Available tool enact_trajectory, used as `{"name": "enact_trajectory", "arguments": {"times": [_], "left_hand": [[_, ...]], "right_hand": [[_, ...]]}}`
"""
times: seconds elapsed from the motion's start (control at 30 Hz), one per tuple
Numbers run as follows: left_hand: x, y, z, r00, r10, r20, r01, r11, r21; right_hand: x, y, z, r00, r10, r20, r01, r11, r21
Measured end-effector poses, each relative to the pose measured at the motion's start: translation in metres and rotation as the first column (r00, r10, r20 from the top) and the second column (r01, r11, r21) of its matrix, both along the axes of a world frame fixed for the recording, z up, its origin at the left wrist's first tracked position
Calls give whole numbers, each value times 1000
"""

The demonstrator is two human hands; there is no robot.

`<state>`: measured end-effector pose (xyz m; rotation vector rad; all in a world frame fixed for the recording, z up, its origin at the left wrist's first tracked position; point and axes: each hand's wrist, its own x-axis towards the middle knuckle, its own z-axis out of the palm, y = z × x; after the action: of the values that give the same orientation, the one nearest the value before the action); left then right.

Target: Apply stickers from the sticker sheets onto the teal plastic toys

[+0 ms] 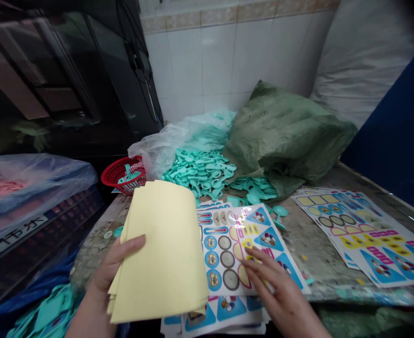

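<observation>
My left hand (pixel 117 263) grips a thick sheaf of pale yellow backing sheets (pixel 163 249), thumb on top, folded back off a stack of colourful sticker sheets (pixel 244 244) lying on the worn tabletop (pixel 309 249). My right hand (pixel 275 288) rests on the top sticker sheet, fingers stretched flat and apart, fingertips near the pink and yellow stickers. A single teal plastic piece (pixel 279 213) lies just beyond the stack.
A heap of teal plastic pieces (pixel 202 171) spills from a clear bag (pixel 172 143) beside a green sack (pixel 280 131). A red basket (pixel 124 174) stands at the left. More sticker sheets (pixel 365 232) lie at the right. A wrapped crate (pixel 27 206) is left of the table.
</observation>
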<state>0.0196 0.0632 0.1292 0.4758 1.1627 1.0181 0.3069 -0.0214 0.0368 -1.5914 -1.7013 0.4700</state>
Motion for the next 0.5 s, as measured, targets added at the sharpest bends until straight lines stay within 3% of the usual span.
{"name": "enact_trajectory", "arguments": {"times": [0.1,0.2,0.27,0.33,0.4,0.5], "left_hand": [[9,-5,-3,998,-58,-23,59,998,4],[30,-10,-8,988,-154,-13,154,987,35],[50,-13,-14,964,-263,27,260,963,77],[70,-15,-22,937,-344,58,335,934,126],[87,-16,-31,939,-339,56,328,932,152],[105,-16,-46,936,-336,103,320,936,144]], "right_hand": [[5,-1,26,988,-80,-130,71,995,-66],[-13,0,43,966,-37,-254,-5,987,-162],[-30,5,39,954,13,-299,-60,987,-150],[-43,11,25,969,80,-233,-102,991,-82],[-48,19,9,988,97,-117,-101,994,-35],[-42,25,-5,993,90,-71,-97,991,-97]]}}
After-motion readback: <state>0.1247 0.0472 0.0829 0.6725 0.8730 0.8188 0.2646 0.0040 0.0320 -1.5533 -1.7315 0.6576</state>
